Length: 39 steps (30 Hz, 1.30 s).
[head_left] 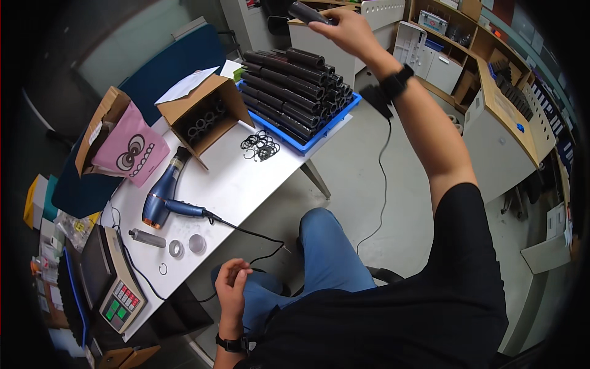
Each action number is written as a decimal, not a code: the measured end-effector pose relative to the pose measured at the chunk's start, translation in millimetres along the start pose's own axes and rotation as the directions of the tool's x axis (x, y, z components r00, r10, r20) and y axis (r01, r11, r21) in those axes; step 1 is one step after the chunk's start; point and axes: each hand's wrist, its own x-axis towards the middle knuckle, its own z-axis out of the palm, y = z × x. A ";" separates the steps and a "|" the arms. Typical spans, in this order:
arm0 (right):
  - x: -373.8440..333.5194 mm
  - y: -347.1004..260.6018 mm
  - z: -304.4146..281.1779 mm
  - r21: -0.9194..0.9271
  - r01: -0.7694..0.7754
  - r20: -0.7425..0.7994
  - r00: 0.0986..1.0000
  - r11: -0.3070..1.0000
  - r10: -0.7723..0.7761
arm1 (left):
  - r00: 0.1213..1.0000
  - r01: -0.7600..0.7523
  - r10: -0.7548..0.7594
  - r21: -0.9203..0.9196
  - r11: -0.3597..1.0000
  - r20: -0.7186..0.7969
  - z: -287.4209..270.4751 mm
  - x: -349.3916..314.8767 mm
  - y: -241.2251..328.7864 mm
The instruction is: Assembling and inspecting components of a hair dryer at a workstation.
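Note:
Up high, past the blue tray, my right hand (pixel 347 29) is closed around one end of a dark tube (pixel 307 12); the arm is stretched far out. My left hand (pixel 232 286) hovers over my lap near the table edge, its fingers loosely curled and apart, with nothing seen in it. Many similar black tubes (pixel 279 92) lie stacked in a blue tray (pixel 302 146) on the table corner. Beside the tray is a heap of black rings (pixel 260 146). Nearer my left hand are a grey cylinder (pixel 147 238), a clear ring-shaped piece (pixel 176 248) and a round disc (pixel 196 243).
A blue hair dryer (pixel 161 200) lies on the white table (pixel 246 197), its cord hanging over the edge. Behind stand an open cardboard box (pixel 195 144) and a pink bag (pixel 130 147). A scale (pixel 120 289) sits at the near left. Another black cable (pixel 384 178) crosses the floor.

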 end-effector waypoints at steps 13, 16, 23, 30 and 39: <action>74.6 -6.7 136.5 -0.370 -0.135 0.349 0.897 0.919 0.272 | 0.992 0.014 -0.004 0.081 0.997 -0.124 -9.7 -39.8 7.6; 72.2 -8.8 148.1 -0.372 -0.165 0.351 0.886 0.913 0.303 | 0.988 0.039 -0.028 0.069 0.997 -0.153 -12.1 -44.8 3.6; 68.3 7.8 154.6 -0.331 -0.236 0.340 0.873 0.913 0.349 | 0.994 0.051 -0.035 0.143 0.988 -0.108 -11.8 -38.2 -3.8; 51.4 -11.7 103.4 0.009 -0.037 0.114 0.993 0.999 0.036 | 0.987 0.000 0.018 0.109 0.994 -0.160 -17.3 -17.1 -6.0; -72.1 -147.6 203.2 0.422 0.397 0.320 0.776 0.815 -0.544 | 0.989 -0.025 0.033 0.055 0.998 -0.144 -12.4 -7.4 -16.7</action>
